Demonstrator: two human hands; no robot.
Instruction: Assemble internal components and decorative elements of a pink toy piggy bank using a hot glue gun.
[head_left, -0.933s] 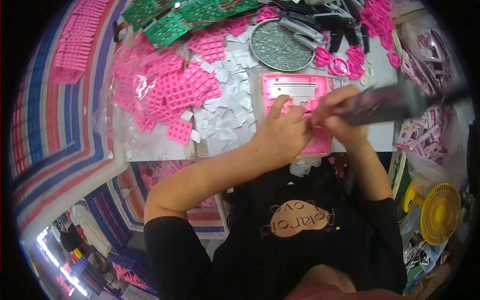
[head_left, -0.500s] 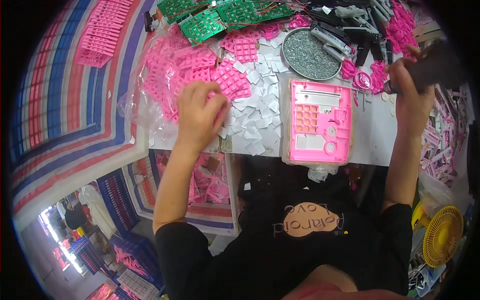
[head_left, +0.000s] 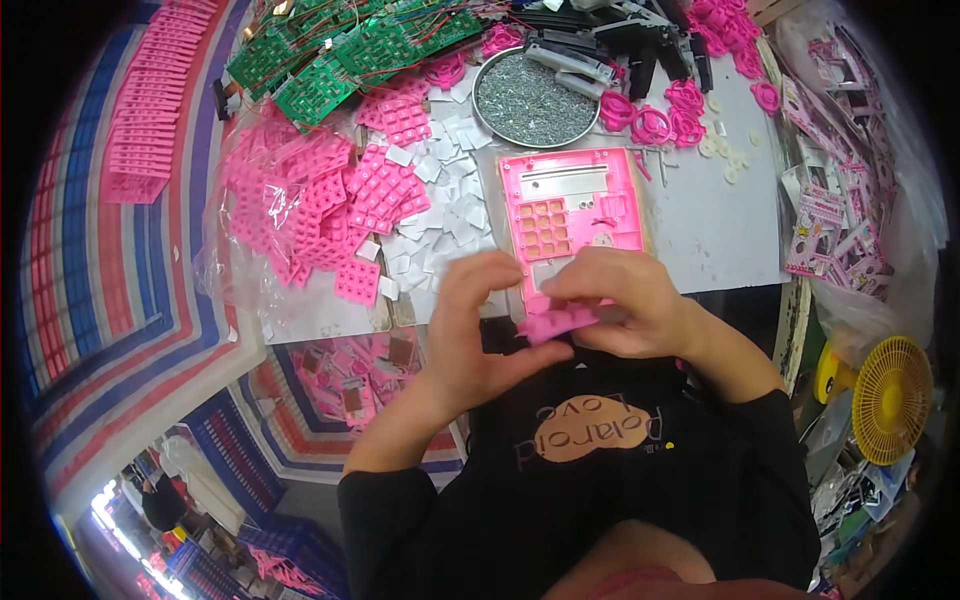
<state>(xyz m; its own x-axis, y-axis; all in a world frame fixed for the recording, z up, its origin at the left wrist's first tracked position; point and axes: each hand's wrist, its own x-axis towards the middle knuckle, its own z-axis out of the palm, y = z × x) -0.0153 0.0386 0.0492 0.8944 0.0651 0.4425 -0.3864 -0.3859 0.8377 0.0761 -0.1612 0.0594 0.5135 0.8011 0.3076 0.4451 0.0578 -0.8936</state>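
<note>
My right hand [head_left: 625,300] pinches a small pink keypad [head_left: 555,322], held tilted above the table's front edge. Curved around the keypad's left end is my left hand [head_left: 470,325], its fingers apart and its thumb close under the lower edge; whether the thumb touches cannot be made out. Just beyond the hands lies an open pink plastic housing [head_left: 625,225] with a grid of square holes, on a plastic-wrapped pad; my right hand covers its lower part. A heap of pink keypads [head_left: 300,200] lies left, partly under clear plastic, beside scattered white squares [head_left: 440,220].
A round tray of small screws [head_left: 535,105] stands behind the housing. Green circuit boards [head_left: 350,60] with red wires lie at the back left. Pink rings [head_left: 650,125] and black parts [head_left: 655,45] are at the back right. A yellow fan [head_left: 892,400] stands at right.
My left hand has come from the keypad heap toward the middle. My right hand has moved in from the right, without the dark object it held, and now grips a pink keypad. The view has shifted.
</note>
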